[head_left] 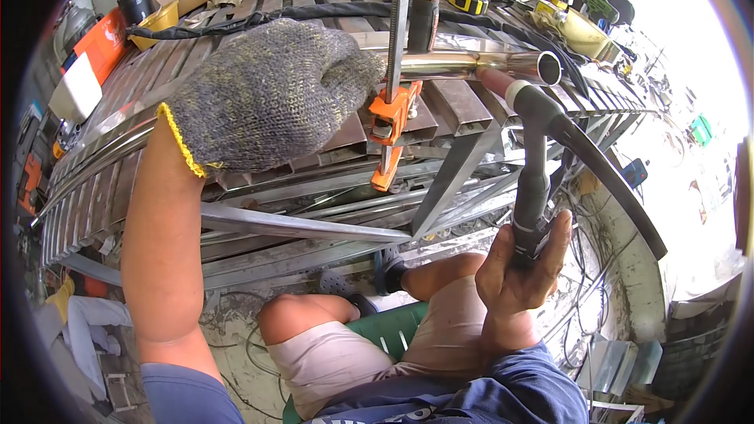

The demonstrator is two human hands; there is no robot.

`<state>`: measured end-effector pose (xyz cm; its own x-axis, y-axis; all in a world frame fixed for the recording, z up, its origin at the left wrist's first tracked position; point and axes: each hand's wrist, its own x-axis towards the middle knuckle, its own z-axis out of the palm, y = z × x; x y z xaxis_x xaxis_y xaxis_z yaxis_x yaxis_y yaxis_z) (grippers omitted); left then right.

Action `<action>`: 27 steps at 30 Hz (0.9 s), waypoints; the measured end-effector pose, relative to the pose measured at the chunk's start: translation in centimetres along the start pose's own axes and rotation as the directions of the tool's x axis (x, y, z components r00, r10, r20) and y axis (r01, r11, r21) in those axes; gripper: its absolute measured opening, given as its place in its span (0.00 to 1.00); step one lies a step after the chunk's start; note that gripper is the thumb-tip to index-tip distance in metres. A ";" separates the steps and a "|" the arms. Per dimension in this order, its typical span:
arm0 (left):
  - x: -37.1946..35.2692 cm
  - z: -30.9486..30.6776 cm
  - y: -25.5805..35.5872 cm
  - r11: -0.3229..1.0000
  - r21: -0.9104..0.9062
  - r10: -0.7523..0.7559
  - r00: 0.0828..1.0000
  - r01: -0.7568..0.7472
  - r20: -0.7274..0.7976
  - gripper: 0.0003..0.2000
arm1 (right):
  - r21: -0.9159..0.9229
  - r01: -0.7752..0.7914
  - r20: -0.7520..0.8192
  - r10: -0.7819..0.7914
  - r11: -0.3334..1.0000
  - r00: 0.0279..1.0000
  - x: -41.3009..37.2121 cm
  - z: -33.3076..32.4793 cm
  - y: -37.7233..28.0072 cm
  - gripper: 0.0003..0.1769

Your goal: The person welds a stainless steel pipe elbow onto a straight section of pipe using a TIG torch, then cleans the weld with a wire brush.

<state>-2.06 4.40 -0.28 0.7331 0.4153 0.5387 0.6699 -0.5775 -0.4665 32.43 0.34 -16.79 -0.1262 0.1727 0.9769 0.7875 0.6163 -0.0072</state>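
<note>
My left hand point(271, 94), in a dark knitted glove with a yellow cuff, is closed against a shiny metal tube point(448, 65); its fingertips and anything in them are hidden. Just right of the glove, an orange clamp point(389, 118) with an upright serrated bar grips the bench edge. My bare right hand point(522, 267) holds a black welding torch point(532, 165) by the lower end of its handle. The torch's pinkish nozzle point(495, 81) points left, close to the underside of the tube near its open right end. A black sleeved cable point(620, 180) hangs from the torch head.
The slatted metal bench point(94, 180) carries an orange-topped black cylinder point(424, 22), a tape measure point(469, 1), a yellow bowl point(589, 31) and a black hose point(314, 12). Steel bars point(314, 224) run beneath. Cables point(581, 283) lie on the floor at right.
</note>
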 end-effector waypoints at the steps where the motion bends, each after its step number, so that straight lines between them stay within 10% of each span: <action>1: 0.0 -0.1 0.1 1.000 -0.011 -0.026 0.999 0.026 0.022 0.14 | 0.025 -0.002 0.005 0.002 1.000 1.000 0.2 0.0 0.0 0.40; 8: 1.1 -2.4 0.0 0.998 -0.043 -0.036 0.972 0.047 0.233 0.16 | 0.107 -0.032 0.071 0.025 0.994 0.997 0.9 -0.2 -0.5 0.38; 10: 0.1 -0.3 0.6 0.993 0.113 -0.020 0.999 0.017 0.028 0.17 | 0.038 0.008 0.058 -0.010 0.999 0.998 0.4 -0.1 -0.4 0.39; 21: 0.9 -1.8 0.9 0.978 -0.052 -0.182 0.946 0.202 0.267 0.19 | 0.216 -0.148 0.140 0.120 0.965 0.983 -1.0 -0.5 -0.1 0.39; 27: 0.7 -0.9 1.3 0.974 -0.028 -0.223 0.970 0.227 0.094 0.13 | 0.118 -0.068 0.046 0.063 0.991 0.997 -0.3 0.1 -0.7 0.39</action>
<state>-0.79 3.27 0.16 0.5728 0.5979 0.5608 0.8151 -0.4878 -0.3125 31.91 -0.06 -17.12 -0.1043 0.2465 0.9635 0.7176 0.6895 -0.0986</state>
